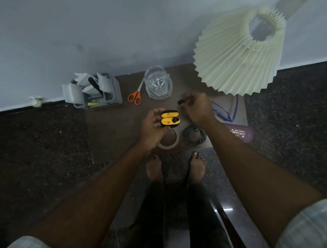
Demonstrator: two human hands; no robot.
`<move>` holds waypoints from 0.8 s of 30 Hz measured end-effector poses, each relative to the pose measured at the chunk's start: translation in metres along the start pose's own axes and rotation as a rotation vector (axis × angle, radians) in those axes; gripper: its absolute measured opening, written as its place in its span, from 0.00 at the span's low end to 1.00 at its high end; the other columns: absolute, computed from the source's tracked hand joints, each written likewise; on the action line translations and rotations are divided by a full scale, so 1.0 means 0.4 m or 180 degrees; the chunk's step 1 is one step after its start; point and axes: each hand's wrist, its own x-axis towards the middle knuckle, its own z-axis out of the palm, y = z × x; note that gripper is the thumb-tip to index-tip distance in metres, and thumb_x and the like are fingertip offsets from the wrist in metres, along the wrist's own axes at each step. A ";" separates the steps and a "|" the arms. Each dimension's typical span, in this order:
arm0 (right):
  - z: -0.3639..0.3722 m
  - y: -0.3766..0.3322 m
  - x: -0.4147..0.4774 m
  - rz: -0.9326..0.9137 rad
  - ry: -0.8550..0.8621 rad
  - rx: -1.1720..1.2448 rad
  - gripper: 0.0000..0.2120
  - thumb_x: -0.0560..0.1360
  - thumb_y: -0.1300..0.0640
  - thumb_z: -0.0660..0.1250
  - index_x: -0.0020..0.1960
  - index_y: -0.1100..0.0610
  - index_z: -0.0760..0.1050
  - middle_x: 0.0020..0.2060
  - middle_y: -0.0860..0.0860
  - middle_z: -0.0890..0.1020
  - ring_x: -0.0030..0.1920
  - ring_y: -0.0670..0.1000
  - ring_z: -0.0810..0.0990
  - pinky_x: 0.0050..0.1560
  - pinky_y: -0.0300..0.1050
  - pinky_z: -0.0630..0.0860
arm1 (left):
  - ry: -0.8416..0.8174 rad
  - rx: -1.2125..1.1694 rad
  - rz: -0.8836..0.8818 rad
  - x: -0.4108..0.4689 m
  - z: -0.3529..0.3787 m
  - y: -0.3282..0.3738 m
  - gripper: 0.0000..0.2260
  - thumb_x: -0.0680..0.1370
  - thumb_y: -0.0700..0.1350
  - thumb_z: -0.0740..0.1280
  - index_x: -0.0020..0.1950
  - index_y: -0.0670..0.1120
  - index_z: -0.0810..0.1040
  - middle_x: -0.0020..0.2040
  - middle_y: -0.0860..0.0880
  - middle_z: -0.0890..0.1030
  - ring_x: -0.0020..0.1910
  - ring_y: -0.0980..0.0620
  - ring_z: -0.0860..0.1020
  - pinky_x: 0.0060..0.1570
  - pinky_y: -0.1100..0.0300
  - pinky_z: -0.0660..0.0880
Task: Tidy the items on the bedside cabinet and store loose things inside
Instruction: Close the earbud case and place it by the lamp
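My left hand (153,126) grips an open earbud case (170,118), black outside and yellow inside, above the brown cabinet top (110,125). One black earbud sits in its right slot. My right hand (195,107) pinches a second black earbud (180,101) just right of and above the case. On the top lie orange-handled scissors (135,97), a glass jar (158,84), a tape roll (170,141) partly under my left wrist, a coiled dark cable (194,134), blue-framed glasses (226,110) and a purple glasses case (240,133).
A grey organiser (97,91) with pens and papers stands at the cabinet's back left. A pleated cream lampshade (239,52) overhangs the back right corner. My bare feet (176,167) stand on the dark speckled floor in front of the cabinet.
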 end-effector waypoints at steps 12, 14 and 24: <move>0.035 0.001 -0.002 -0.0251 0.0110 -0.0498 0.12 0.76 0.58 0.70 0.59 0.58 0.79 0.51 0.56 0.84 0.52 0.55 0.82 0.50 0.47 0.79 | -0.0012 0.0099 -0.0085 0.011 -0.019 -0.020 0.26 0.71 0.24 0.70 0.66 0.40 0.72 0.50 0.48 0.82 0.41 0.65 0.82 0.42 0.70 0.78; 0.039 0.001 0.001 -0.0332 0.0093 -0.0612 0.11 0.77 0.59 0.69 0.58 0.57 0.80 0.51 0.56 0.85 0.52 0.56 0.83 0.53 0.50 0.80 | -0.0027 0.0115 -0.0096 0.014 -0.021 -0.023 0.26 0.71 0.24 0.71 0.66 0.40 0.72 0.49 0.50 0.82 0.40 0.66 0.82 0.42 0.71 0.78; 0.018 -0.003 0.001 0.0655 -0.0018 0.1711 0.12 0.74 0.63 0.73 0.57 0.63 0.81 0.45 0.60 0.85 0.46 0.57 0.84 0.51 0.51 0.83 | -0.0034 0.0040 -0.0046 0.035 -0.020 -0.001 0.25 0.72 0.24 0.69 0.65 0.41 0.73 0.49 0.50 0.82 0.41 0.66 0.83 0.41 0.71 0.77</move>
